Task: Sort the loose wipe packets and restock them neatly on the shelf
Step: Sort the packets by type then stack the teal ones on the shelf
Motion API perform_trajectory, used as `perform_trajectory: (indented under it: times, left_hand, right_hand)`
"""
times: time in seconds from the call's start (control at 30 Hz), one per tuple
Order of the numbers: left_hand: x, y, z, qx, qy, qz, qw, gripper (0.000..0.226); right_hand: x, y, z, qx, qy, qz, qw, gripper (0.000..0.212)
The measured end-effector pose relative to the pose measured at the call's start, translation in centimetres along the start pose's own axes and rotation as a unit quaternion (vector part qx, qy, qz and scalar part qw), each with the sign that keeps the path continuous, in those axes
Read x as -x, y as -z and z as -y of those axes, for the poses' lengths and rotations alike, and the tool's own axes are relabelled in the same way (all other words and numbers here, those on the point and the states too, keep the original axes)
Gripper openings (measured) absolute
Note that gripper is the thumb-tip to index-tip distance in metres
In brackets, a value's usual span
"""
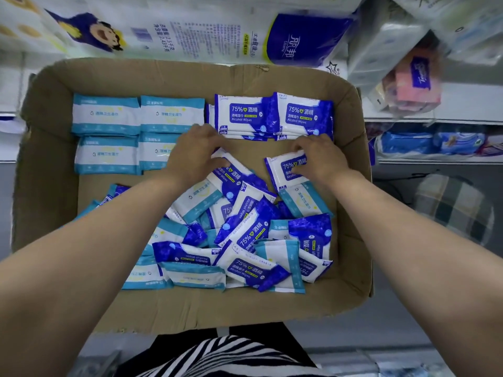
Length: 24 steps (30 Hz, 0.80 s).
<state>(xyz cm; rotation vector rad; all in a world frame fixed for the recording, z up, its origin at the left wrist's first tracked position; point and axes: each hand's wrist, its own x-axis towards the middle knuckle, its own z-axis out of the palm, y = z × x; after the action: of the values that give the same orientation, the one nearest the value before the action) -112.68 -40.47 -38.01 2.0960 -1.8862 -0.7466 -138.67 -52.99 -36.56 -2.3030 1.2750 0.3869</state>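
Observation:
A cardboard box (49, 110) holds wipe packets. Light-blue packets (106, 115) lie sorted in neat stacks at the back left. Dark-blue alcohol wipe packets (245, 115) are stacked at the back right. A mixed loose pile (245, 240) fills the front. My left hand (193, 151) grips the top edge of a dark-blue packet (231, 176) at the pile's far end. My right hand (318, 156) holds another dark-blue packet (285, 172) just below the back-right stacks.
Toilet paper packs (190, 28) lie behind the box. Shelves at the right carry wrapped tissue packs (411, 80) and blue packets (435, 142). A plaid item (454, 208) sits low at the right. My striped shirt (217, 357) shows at the bottom.

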Motion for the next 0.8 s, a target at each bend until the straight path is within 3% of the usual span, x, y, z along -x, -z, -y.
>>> perform_trajectory:
  times: [0.1,0.2,0.43,0.6,0.7,0.8]
  left_hand:
    - [-0.9,-0.3,-0.5,0.008,-0.076,0.107,0.991,0.05]
    - [-1.4,-0.4,-0.2,-0.048,-0.057,0.132,0.988,0.05]
    - [-1.9,0.6,-0.9,0.072,0.034,-0.02,0.997,0.029]
    - [-1.6,-1.2,-2.9,0.026,0.007,-0.142,0.989,0.03]
    - [-0.8,-2.5,-3.1,0.042,-0.015,-0.045,0.998,0.027]
    - [0.1,-3.3,-3.0,0.019,-0.003,0.053,0.998,0.04]
  right_hand:
    - [0.2,0.2,-0.5,0.015,-0.009,0.007,1.0,0.051]
    - [0.5,0.4,-1.0,0.001,-0.02,-0.01,1.0,0.039]
    - [-0.4,1.7,-1.0,0.032,-0.025,-0.021,0.999,0.031]
    - [-0.4,1.1,-0.3,0.009,-0.061,-0.121,0.991,0.037]
    - [-0.1,0.6,-0.1,-0.06,0.006,-0.04,0.997,0.03]
    - [0.5,-0.1,0.1,-0.059,0.029,0.038,0.997,0.035]
